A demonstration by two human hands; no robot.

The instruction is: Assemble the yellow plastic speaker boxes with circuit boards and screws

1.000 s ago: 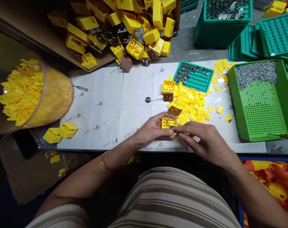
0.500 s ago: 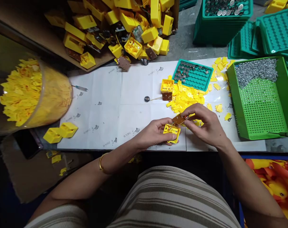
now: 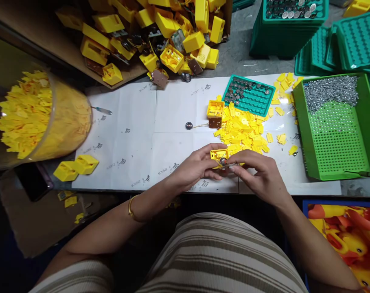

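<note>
My left hand (image 3: 194,166) is closed around a small yellow plastic housing (image 3: 215,154), its open side up. A round dark speaker (image 3: 223,161) shows at the housing's lower right. Between the fingers of my right hand (image 3: 261,174) is a circuit board (image 3: 229,166), seen nearly edge-on and held against the near side of the housing. Fingers partly cover both pieces. Beyond my hands stands another yellow housing (image 3: 215,108) with a brown board (image 3: 215,123) and a wired speaker (image 3: 189,126). Loose yellow plastic pieces (image 3: 242,128) lie just past my fingers.
A teal tray (image 3: 258,101) holds small round metal parts. At right stands a green basket (image 3: 337,134) with silvery screws. A cardboard box (image 3: 117,83) of yellow housings is at the back left, beside a clear tub (image 3: 71,118). Two yellow housings (image 3: 76,167) and a screwdriver (image 3: 103,110) lie left.
The circuit board has tipped from showing its brown face to nearly edge-on, and moved down to the housing's near side. The housing has shifted slightly away from me and turned in my left hand.
</note>
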